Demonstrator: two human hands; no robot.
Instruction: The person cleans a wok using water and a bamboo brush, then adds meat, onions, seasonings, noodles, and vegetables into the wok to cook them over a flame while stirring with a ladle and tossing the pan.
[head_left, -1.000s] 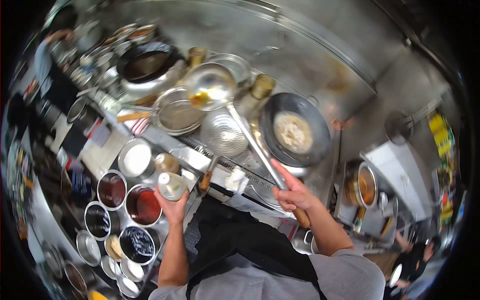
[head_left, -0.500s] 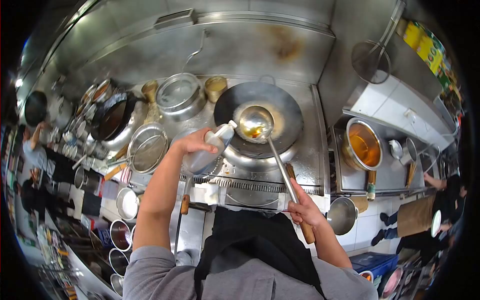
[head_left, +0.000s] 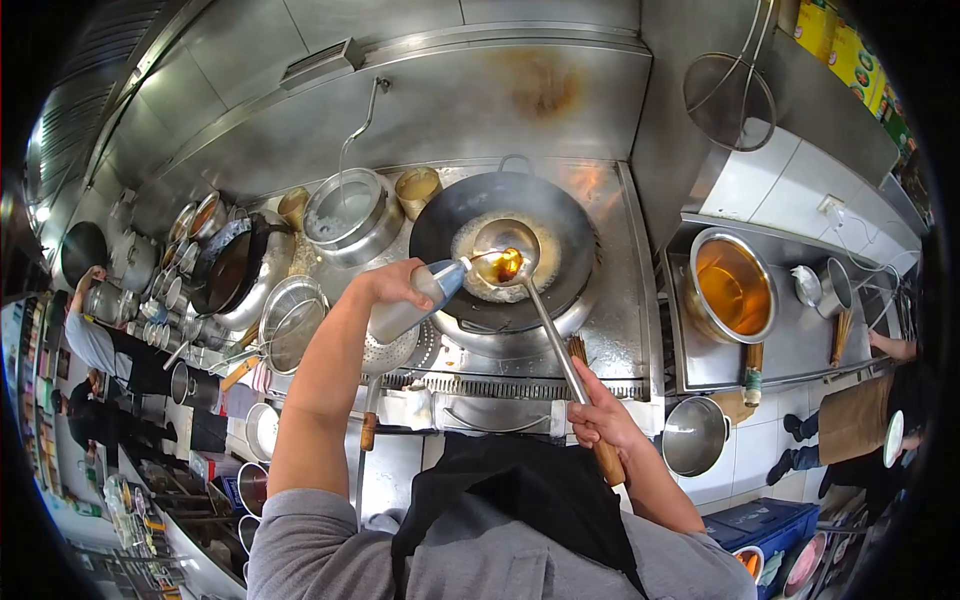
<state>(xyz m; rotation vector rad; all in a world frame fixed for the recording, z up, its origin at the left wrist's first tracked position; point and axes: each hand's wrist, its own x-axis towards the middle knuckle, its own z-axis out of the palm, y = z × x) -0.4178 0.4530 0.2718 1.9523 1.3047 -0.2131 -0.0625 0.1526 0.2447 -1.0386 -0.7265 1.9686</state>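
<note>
My left hand (head_left: 398, 285) is closed around a translucent plastic bottle (head_left: 398, 318) with a white tip, tilted over the wok (head_left: 572, 210). A thin dark streak runs from the tip into the bowl of a ladle (head_left: 550, 328), where amber-brown liquid (head_left: 508, 265) lies. My right hand (head_left: 606, 415) grips the ladle's long handle near its wooden end. Beneath the ladle bowl, pale bubbly liquid (head_left: 467, 250) covers the wok's bottom. Partly under the bottle is a perforated skimmer (head_left: 385, 355) with a wooden handle.
Left of the wok stand a steel pot (head_left: 350, 240), a brass-coloured cup (head_left: 417, 186) and a wire strainer (head_left: 292, 325). A pot of amber liquid (head_left: 735, 285) sits on the right counter. Another strainer (head_left: 730, 100) hangs above. Co-workers (head_left: 850, 425) stand to both sides.
The bottle has tipped further and its tip has come over the ladle bowl. More amber-brown liquid shows in the ladle. The whole view has shifted slightly.
</note>
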